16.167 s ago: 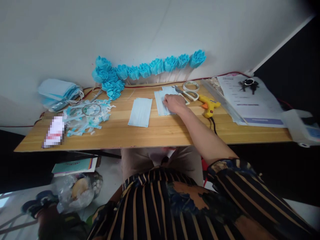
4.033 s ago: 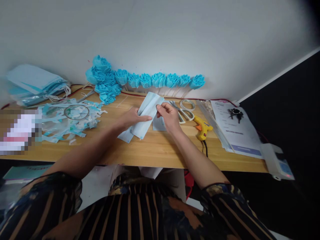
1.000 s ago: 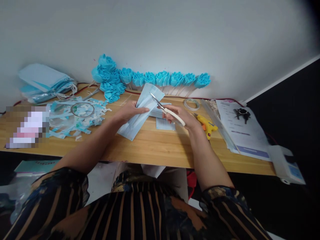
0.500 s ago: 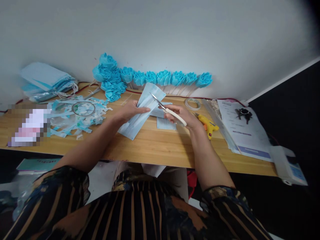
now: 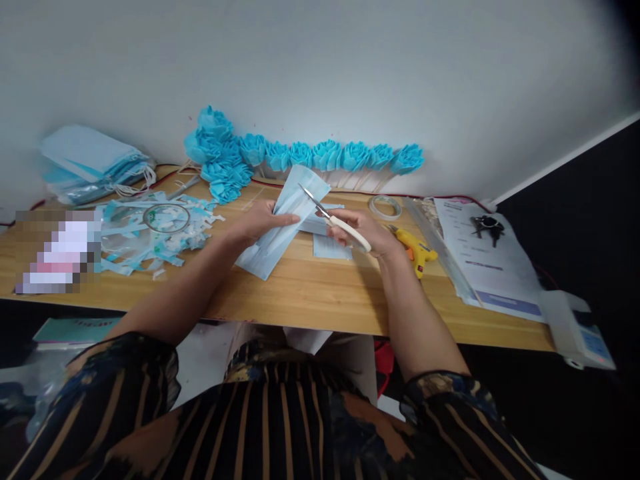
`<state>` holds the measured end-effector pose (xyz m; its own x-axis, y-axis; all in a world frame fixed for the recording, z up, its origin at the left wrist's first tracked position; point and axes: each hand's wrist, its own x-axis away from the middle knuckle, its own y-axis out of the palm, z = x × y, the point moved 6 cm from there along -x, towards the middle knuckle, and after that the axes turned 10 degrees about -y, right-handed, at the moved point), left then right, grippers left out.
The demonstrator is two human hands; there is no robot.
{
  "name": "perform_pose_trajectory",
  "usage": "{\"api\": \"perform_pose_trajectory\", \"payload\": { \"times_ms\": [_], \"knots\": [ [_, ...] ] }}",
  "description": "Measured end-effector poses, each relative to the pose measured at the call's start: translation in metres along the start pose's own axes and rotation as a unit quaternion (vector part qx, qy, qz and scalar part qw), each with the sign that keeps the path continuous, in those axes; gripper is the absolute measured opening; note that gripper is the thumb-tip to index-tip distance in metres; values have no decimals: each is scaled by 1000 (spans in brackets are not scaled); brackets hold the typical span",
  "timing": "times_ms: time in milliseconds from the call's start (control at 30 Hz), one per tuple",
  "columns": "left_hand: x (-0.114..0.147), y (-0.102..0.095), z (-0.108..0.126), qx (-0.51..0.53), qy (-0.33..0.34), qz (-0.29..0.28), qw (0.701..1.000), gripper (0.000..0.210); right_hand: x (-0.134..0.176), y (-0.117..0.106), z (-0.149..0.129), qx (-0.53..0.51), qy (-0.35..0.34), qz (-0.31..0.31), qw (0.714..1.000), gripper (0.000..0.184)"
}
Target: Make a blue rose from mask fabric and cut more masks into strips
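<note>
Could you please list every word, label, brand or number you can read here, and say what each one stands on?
No text can be read.
Printed sheets at the right of the table: dark lines and a blue band, too small to read.
Teal booklet below the table edge: lettering too blurred.
White device at the far right: blue panel, nothing legible.
Pixelated patch: unreadable.

A pixelated patch blanks out whatever lies at the table's left end. The left hand covers part of the blue mask; the scissors have their handles buried in the right hand. Print on the papers is too small to read, perhaps forms
</note>
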<state>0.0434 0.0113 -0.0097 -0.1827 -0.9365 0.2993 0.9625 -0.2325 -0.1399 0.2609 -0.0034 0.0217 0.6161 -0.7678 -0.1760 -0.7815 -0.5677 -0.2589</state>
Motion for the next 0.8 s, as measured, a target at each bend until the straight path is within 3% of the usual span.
{"api": "perform_pose_trajectory", "payload": {
  "times_ms": [200, 333, 467, 567, 667, 733, 800],
  "knots": [
    [-6, -10, 0, 33, 29, 74, 996, 54, 0, -4, -2, 42, -33, -21, 998, 73],
    [-7, -16, 2, 88, 37, 126, 987, 61, 1, -18, 9, 150, 2, 40, 988, 77],
    [-7, -13, 2, 124, 38, 116, 985, 68, 3, -28, 18, 398, 70, 46, 914, 72],
    [-6, -9, 0, 135, 36, 93, 986, 69, 4, -32, 16, 471, 77, 73, 876, 55],
    [-4, -5, -1, 112, 25, 88, 990, 66, 4, -35, 4, 441, 19, 177, 880, 37],
    [-1, -1, 0, 73, 17, 82, 994, 63, 1, -31, 0, 345, -24, 227, 910, 38],
    [3, 5, 2, 32, 13, 64, 997, 58, -4, -23, 1, 203, -55, 239, 948, 46]
  ]
}}
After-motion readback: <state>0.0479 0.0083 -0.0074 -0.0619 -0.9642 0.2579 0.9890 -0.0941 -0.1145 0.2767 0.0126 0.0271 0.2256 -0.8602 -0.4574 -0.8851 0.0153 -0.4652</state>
